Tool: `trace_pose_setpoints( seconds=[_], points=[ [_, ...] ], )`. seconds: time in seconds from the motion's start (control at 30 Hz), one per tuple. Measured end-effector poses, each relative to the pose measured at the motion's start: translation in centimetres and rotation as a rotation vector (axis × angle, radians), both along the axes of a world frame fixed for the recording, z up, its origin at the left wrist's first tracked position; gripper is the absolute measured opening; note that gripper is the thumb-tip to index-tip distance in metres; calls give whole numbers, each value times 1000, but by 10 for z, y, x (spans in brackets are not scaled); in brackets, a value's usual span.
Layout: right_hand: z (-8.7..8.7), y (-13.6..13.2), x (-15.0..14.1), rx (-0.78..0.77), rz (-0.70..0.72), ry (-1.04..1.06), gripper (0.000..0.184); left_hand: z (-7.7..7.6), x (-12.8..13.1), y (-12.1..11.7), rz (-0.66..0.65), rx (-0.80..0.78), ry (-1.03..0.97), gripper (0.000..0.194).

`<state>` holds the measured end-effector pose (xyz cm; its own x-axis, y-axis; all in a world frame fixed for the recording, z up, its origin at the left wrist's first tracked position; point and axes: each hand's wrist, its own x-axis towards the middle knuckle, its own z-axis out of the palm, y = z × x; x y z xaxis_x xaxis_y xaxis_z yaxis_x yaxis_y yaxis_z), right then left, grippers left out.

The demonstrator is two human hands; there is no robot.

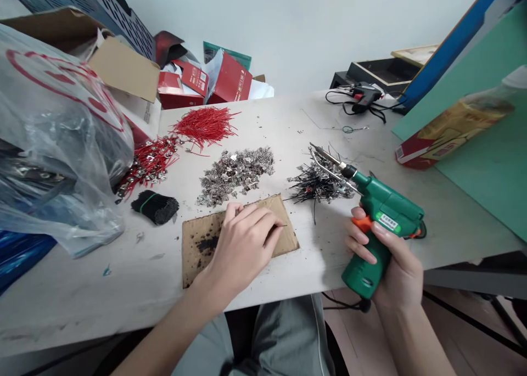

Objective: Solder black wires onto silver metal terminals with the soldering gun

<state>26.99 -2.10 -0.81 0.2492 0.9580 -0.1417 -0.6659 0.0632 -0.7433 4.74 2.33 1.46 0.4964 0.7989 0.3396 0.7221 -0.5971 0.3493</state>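
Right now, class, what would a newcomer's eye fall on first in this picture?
Probably the green soldering gun with its orange trigger, gripped in the right hand at the table's right side. Next, the bright heap of red wires towards the back, and the shiny pile of small metal parts just beyond the cardboard.

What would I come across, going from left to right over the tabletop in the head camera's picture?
Clear plastic bag → black bundle with a green band → pile of small metal pieces → pile of black wires → green soldering tool in the right hand → red-and-yellow package.
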Motion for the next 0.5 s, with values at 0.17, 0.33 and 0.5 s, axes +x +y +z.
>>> trace_pose_setpoints(
  seconds=[0.17,0.33,0.5],
  points=[
    [-1,-2,2,-2,13,25,19,-2,-1,2,12,19,-11,12],
    [-1,-2,0,3,-8,-17,20,2,-4,-1,24,-8,-42,12],
    [12,-22,-1,-51,-27,-226,21,9,-16,-2,88,-29,-87,12]
  ],
)
